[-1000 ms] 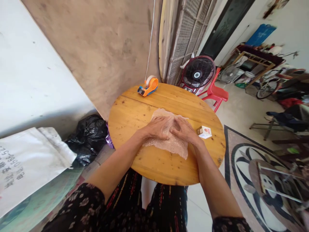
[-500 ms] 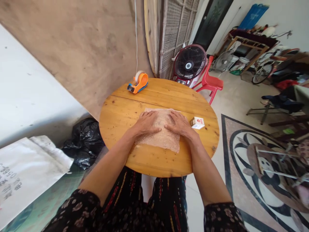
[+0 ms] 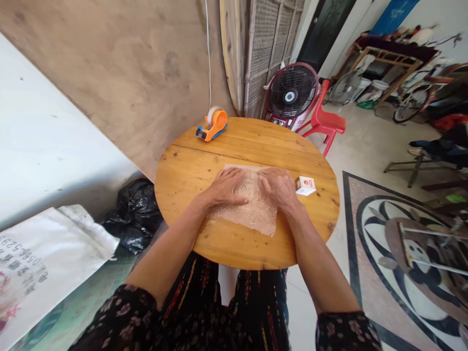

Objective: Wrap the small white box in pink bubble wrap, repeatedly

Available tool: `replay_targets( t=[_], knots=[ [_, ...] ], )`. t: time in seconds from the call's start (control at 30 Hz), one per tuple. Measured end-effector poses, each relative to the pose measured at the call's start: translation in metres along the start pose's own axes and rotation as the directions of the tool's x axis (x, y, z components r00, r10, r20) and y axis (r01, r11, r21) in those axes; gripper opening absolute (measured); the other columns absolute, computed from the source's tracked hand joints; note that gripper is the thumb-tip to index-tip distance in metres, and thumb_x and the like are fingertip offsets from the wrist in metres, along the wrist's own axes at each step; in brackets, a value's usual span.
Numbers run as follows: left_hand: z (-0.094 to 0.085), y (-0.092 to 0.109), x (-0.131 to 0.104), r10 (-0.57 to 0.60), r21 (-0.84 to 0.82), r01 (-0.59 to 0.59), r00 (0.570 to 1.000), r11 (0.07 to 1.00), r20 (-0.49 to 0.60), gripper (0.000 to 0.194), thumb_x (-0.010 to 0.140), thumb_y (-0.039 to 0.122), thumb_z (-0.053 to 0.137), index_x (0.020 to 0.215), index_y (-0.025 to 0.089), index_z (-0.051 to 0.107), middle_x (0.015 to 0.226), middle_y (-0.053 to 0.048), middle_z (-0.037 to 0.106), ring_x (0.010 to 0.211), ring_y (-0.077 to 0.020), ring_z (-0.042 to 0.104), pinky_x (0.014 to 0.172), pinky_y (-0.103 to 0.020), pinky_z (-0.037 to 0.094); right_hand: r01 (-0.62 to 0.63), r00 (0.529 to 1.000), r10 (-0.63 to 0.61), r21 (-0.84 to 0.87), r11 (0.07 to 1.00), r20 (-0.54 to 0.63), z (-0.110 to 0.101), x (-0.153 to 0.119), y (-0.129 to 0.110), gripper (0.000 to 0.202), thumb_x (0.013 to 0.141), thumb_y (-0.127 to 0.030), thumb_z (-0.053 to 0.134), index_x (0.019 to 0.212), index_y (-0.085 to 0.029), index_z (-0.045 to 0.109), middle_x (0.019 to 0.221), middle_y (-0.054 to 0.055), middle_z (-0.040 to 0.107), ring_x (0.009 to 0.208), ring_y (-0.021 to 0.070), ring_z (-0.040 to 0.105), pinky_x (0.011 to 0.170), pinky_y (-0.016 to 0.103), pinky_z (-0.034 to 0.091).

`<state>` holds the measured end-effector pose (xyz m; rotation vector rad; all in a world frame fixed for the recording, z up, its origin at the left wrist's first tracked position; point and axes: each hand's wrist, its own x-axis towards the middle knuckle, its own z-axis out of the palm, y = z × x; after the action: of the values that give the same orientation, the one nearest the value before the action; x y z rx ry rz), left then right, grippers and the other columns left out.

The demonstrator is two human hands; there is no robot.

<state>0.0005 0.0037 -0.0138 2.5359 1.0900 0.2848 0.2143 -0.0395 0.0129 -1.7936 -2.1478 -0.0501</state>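
Note:
A sheet of clear bubble wrap (image 3: 252, 214) lies on the round wooden table (image 3: 237, 248). My left hand (image 3: 227, 189) rests flat on its left part, with the thumb spread toward the middle. On the far right part lies my right hand (image 3: 281, 187), turned inward, its fingers bent and the thumb a little apart from them; its fingertips touch the wrap. Just right of that hand stands a small white and brown box (image 3: 306, 185). An orange and blue tape dispenser (image 3: 215, 126) with a roll of tape sits at the table's far left.
A dark red fan (image 3: 291, 92) and a red plastic chair (image 3: 325, 119) stand behind the table. To the left are a black plastic bag (image 3: 135, 212) and a white sack (image 3: 54, 253). A wooden board (image 3: 127, 63) leans at the back left.
My right hand has turned inward, and its fingers, flat and spread before, are now bent closer together. My left hand stays in place on the bubble wrap. The view has shifted slightly.

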Motion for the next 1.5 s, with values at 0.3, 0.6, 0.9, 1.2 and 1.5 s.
replay_targets(
  t=[0.3,0.6,0.9,1.2,1.5],
  knots=[
    [0.004,-0.002,0.001,0.01,0.014,-0.009,1.0,1.0,-0.019,0.102,0.074,0.062,0.066,0.154,0.015,0.026,0.161,-0.016,0.028,0.15,-0.034,0.023,0.122,-0.048,0.018,0.264,0.952,-0.267,0.04,0.964,0.149,0.019,-0.001,-0.012,0.038,0.098,-0.024,0.042,0.13,-0.014,0.06,0.125,0.013,0.065,0.116,0.0263,0.056,0.102,0.039,0.041],
    [0.007,0.0,-0.001,0.004,0.046,-0.004,1.0,0.999,0.003,0.099,0.076,0.062,0.063,0.154,0.012,0.026,0.161,-0.02,0.027,0.15,-0.0357,0.021,0.121,-0.05,0.017,0.131,0.966,-0.114,-0.059,0.99,0.23,0.025,0.005,-0.01,0.052,0.099,-0.042,0.04,0.145,-0.019,0.047,0.157,0.014,0.039,0.141,0.0353,0.035,0.112,0.051,0.03],
    [0.01,0.006,-0.003,0.091,0.03,-0.087,0.983,0.996,-0.161,0.069,0.082,0.037,0.056,0.144,0.014,0.039,0.15,-0.016,0.046,0.141,-0.0302,0.04,0.118,-0.044,0.028,0.118,0.955,-0.118,0.016,0.993,0.272,0.023,0.005,-0.005,0.064,0.094,-0.049,0.046,0.149,-0.015,0.044,0.159,0.016,0.034,0.146,0.0359,0.029,0.117,0.052,0.024],
    [0.003,0.008,-0.004,-0.02,0.065,0.025,0.997,0.998,-0.08,0.08,0.082,0.05,0.058,0.147,0.009,0.036,0.153,-0.019,0.041,0.143,-0.0346,0.036,0.118,-0.049,0.026,0.151,0.952,-0.168,0.088,0.985,0.254,0.019,0.004,0.009,0.063,0.092,-0.05,0.051,0.143,-0.015,0.05,0.156,0.018,0.039,0.141,0.0371,0.038,0.114,0.055,0.031],
    [0.0,0.012,-0.005,0.007,0.078,0.003,0.992,0.997,-0.127,0.06,0.083,0.045,0.059,0.134,0.015,0.051,0.147,-0.014,0.051,0.136,-0.0313,0.045,0.114,-0.046,0.033,0.163,0.962,-0.187,0.13,0.978,0.197,0.014,0.003,0.017,0.047,0.092,-0.018,0.038,0.133,-0.014,0.06,0.142,0.014,0.056,0.131,0.0281,0.049,0.112,0.046,0.037]
  ],
)
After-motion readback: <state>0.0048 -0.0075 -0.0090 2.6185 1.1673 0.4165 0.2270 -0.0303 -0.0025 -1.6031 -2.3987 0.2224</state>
